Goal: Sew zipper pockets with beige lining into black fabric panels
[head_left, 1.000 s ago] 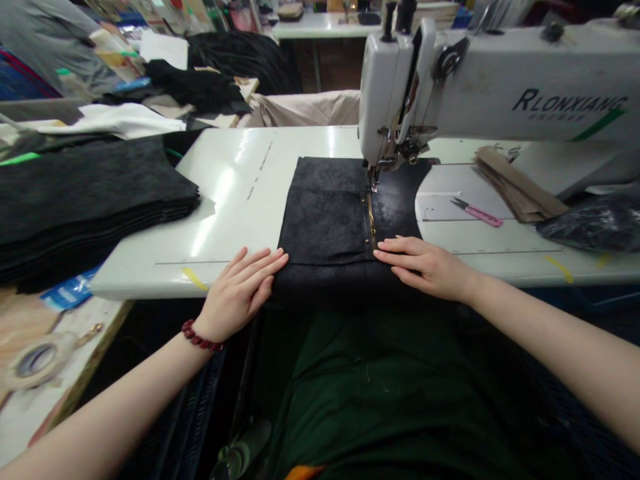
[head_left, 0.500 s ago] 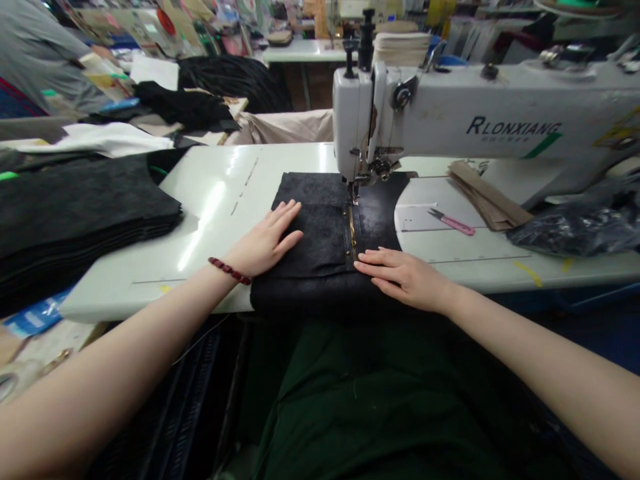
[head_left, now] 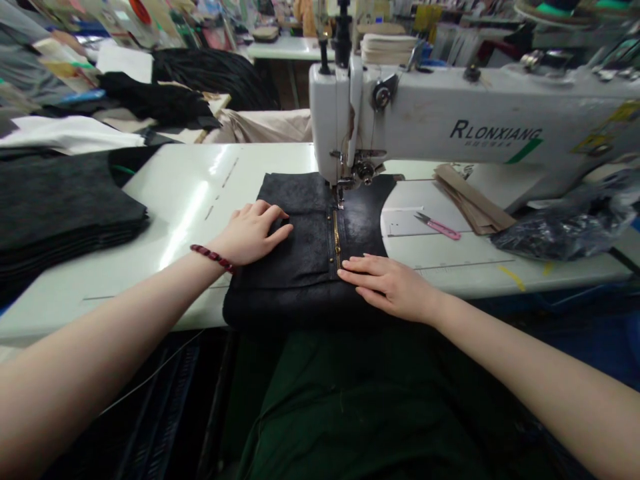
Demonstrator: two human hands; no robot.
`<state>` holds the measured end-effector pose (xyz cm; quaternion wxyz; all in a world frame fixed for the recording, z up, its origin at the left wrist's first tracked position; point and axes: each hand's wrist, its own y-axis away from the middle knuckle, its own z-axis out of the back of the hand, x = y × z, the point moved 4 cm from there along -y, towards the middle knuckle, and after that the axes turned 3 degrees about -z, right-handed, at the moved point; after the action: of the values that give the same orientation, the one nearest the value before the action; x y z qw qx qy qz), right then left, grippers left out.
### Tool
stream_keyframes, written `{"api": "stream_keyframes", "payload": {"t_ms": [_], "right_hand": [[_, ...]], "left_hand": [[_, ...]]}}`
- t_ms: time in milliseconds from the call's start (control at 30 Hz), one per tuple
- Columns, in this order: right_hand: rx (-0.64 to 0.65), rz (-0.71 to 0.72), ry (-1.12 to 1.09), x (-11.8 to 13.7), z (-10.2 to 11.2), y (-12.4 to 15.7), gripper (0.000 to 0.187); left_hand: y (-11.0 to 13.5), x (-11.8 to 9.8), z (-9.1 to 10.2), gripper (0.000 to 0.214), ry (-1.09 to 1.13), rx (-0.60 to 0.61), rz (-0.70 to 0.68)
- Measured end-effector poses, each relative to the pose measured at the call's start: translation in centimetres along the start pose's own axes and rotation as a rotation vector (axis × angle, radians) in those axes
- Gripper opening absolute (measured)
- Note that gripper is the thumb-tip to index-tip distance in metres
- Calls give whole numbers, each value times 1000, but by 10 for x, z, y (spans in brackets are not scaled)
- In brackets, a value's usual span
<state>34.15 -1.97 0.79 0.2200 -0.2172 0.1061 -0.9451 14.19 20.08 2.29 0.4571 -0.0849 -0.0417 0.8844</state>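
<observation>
A black suede-like fabric panel (head_left: pixel 300 250) lies on the white sewing table (head_left: pixel 190 220), under the presser foot (head_left: pixel 346 179) of a white RLONXIANG industrial sewing machine (head_left: pixel 440 113). A brass-toothed zipper (head_left: pixel 337 241) runs down the panel towards me. My left hand (head_left: pixel 253 233), with a red beaded bracelet at the wrist, presses on the panel left of the zipper. My right hand (head_left: pixel 385 287) lies flat on the panel's lower right, fingertips beside the zipper's lower end. Neither hand grips anything. The needle is too small to see clearly.
A stack of dark fabric pieces (head_left: pixel 65 210) lies at the table's left. Pink thread snips (head_left: pixel 437 227), folded kraft paper pieces (head_left: pixel 473 200) and a dark plastic bag (head_left: pixel 560 233) are on the right. A dark green apron (head_left: pixel 350 413) covers my lap.
My left hand has moved from the panel's near edge up onto the panel. The whole scene has shifted left in view, and the machine now stands nearer the picture's middle.
</observation>
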Motion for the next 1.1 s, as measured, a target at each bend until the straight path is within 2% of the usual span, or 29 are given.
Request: {"api": "stream_keyframes", "payload": {"t_ms": [33, 100, 167, 233, 400, 1100], "right_hand": [[-9, 2, -5, 0, 0, 0, 42], [-19, 5, -10, 0, 0, 0, 42], [-15, 0, -3, -1, -1, 0, 41], [-4, -12, 11, 0, -1, -1, 41], [43, -21, 32, 1, 0, -4, 40], [105, -26, 95, -1, -1, -13, 44]], "left_hand": [[-5, -12, 2, 52, 34, -59, -30], [-13, -40, 1, 46, 151, -102, -207], [-18, -64, -7, 48, 226, -54, -381], [-20, -73, -17, 50, 225, 6, -443], [-20, -68, -30, 51, 171, 53, -423], [-24, -62, -24, 53, 166, 45, -361]]}}
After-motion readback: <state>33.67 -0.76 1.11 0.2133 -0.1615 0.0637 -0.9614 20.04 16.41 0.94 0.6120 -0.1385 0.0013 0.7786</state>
